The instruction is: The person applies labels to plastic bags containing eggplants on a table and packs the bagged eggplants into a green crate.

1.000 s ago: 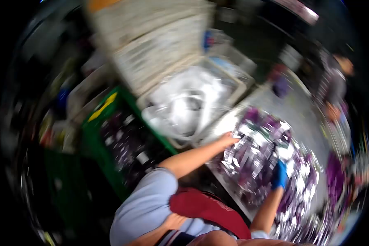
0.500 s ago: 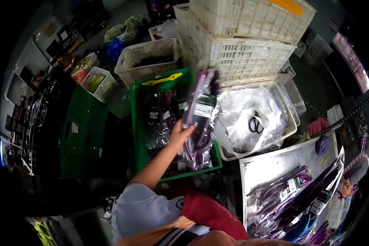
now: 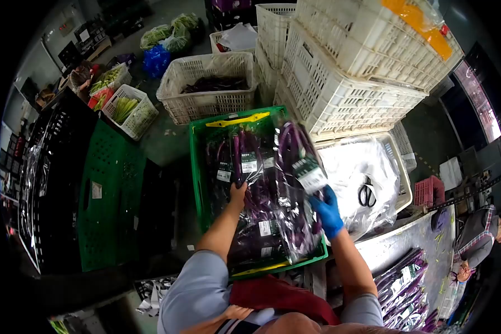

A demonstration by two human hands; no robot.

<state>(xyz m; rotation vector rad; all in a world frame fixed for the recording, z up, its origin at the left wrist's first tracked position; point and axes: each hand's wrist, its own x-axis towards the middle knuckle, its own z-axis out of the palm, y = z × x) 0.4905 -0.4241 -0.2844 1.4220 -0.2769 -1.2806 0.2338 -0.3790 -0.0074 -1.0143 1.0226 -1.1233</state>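
A green crate [image 3: 195, 167] with yellow handles stands in front of me, filled with clear bags of long purple eggplants [image 3: 248, 150] that carry white and dark green labels. My bare left hand [image 3: 238, 195] is on a bag inside the crate, its fingers closed at the bag's edge. My right hand [image 3: 327, 211], in a blue glove, grips another eggplant bag [image 3: 296, 161] by its right side, over the crate's right part. That bag lies tilted, partly over the crate's right rim.
Stacked white crates [image 3: 356, 100] rise behind. A white crate with plastic bags [image 3: 345, 172] and black scissors [image 3: 366, 192] stands right. More bagged eggplants [image 3: 403, 289] lie on a metal table [image 3: 395, 239]. A person [image 3: 479, 239] is at the far right.
My view has turned left from the table to the green crate. My left hand has moved from a raised bag to one in the crate. My gloved hand has come over from the table.
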